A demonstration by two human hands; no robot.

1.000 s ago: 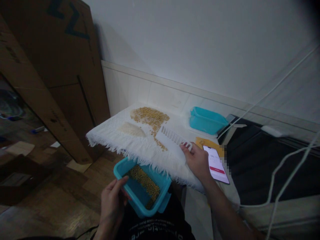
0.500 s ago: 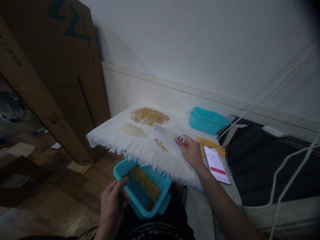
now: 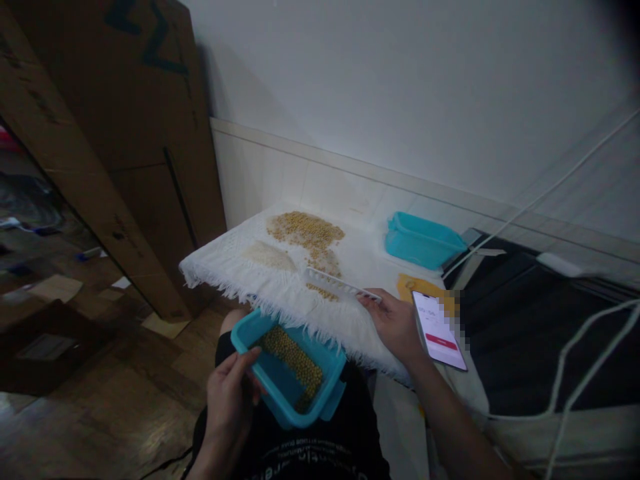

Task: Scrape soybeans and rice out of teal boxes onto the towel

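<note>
My left hand (image 3: 227,403) grips the near rim of a teal plastic container (image 3: 287,373) holding soybeans, kept tilted just below the table's front edge. My right hand (image 3: 395,323) pinches the end of a white slotted plastic scraper (image 3: 335,285) that lies edge-down on a white fringed cloth (image 3: 280,293). A small clump of soybeans (image 3: 320,291) sits against the scraper on its near side. Farther back on the cloth lie a larger pile of soybeans (image 3: 305,230) and a small heap of white rice (image 3: 267,255).
A second teal container (image 3: 423,241) stands at the back right of the table. A lit phone (image 3: 440,330) lies beside my right hand on a yellow sheet (image 3: 415,287). A large cardboard box (image 3: 115,133) leans at the left. White cables (image 3: 565,360) hang at the right.
The scraper went from upright behind the beans to low on the cloth, dragged toward the front edge with a clump of beans. The camera shifted slightly; the left hand still holds the container.
</note>
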